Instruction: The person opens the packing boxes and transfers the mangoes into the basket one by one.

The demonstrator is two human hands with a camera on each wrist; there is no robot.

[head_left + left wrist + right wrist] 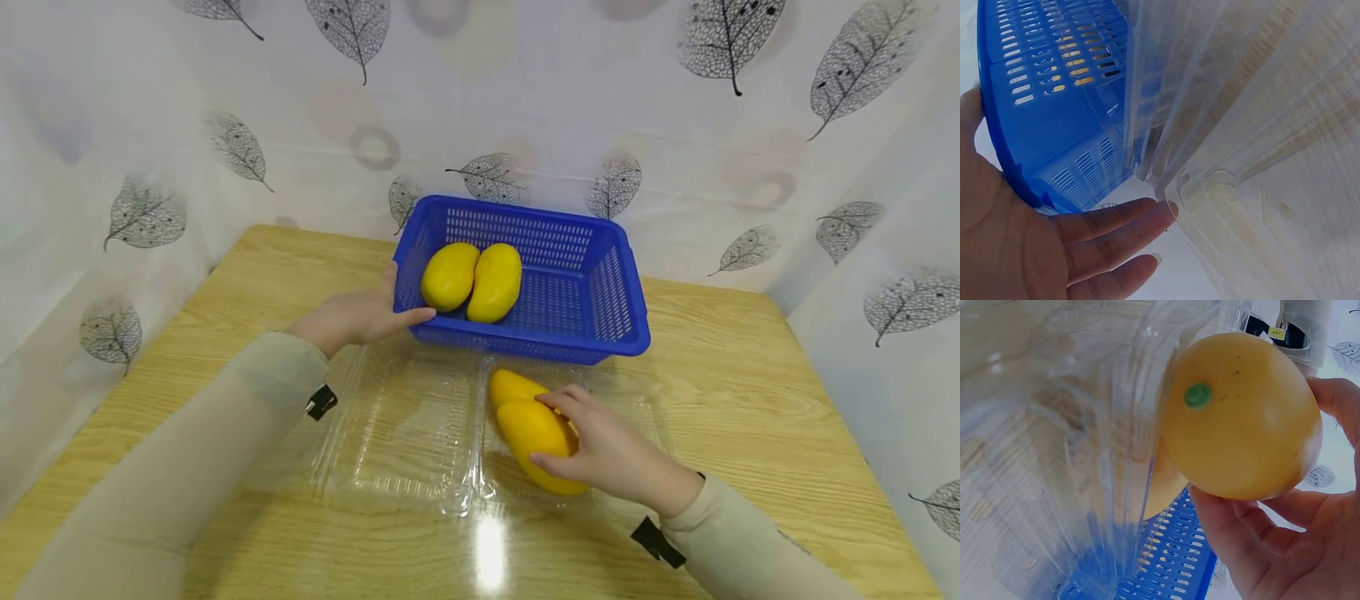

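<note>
My right hand (607,450) grips a yellow mango (536,432) over the right half of an open clear plastic clamshell box (405,433). More yellow mango (513,383) shows behind the held one; whether it is one fruit or two I cannot tell. In the right wrist view, the held mango (1241,419) has a green stem spot facing the camera, with thumb and fingers around it. My left hand (360,315) touches the front left corner of a blue basket (525,333), its fingers extended in the left wrist view. Two mangoes (495,283) lie at the basket's left end.
The basket stands at the back of the wooden table (735,400), just behind the clamshell. A leaf-printed curtain (525,100) closes off the back and both sides. Black clips sit by both sleeves.
</note>
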